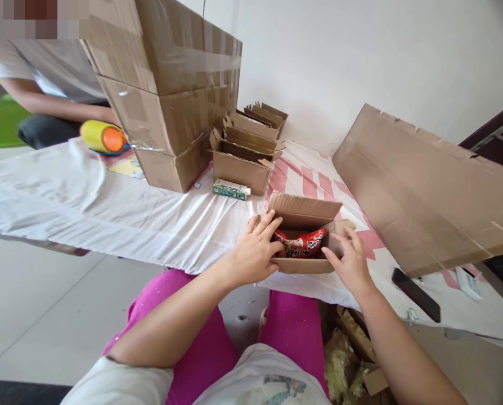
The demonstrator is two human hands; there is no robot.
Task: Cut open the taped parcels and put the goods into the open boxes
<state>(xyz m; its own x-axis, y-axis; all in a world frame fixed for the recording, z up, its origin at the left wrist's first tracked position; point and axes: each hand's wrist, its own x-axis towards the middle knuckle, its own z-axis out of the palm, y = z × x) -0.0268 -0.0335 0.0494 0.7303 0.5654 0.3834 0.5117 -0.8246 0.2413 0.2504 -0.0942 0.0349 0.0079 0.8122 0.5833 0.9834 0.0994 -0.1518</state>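
A small open cardboard box [304, 266] sits at the table's near edge, its back flap raised. Inside it lies a shiny red printed packet [304, 244]. My left hand [255, 247] grips the box's left side, with fingers over the rim and near the packet's left end. At the right side, my right hand [353, 261] has its fingers apart, touching or very close to the side flap and the front right corner. Behind the box, to the left, lies a green and white toothpaste carton [231, 189].
Open small boxes [243, 169] stand in a row behind, beside a tall stack of large taped cartons [184, 101]. A large cardboard sheet [429, 191] leans at right, near a phone [416, 294]. Across the table, a person's arm [61, 107] is by a yellow-orange tape dispenser [103, 137].
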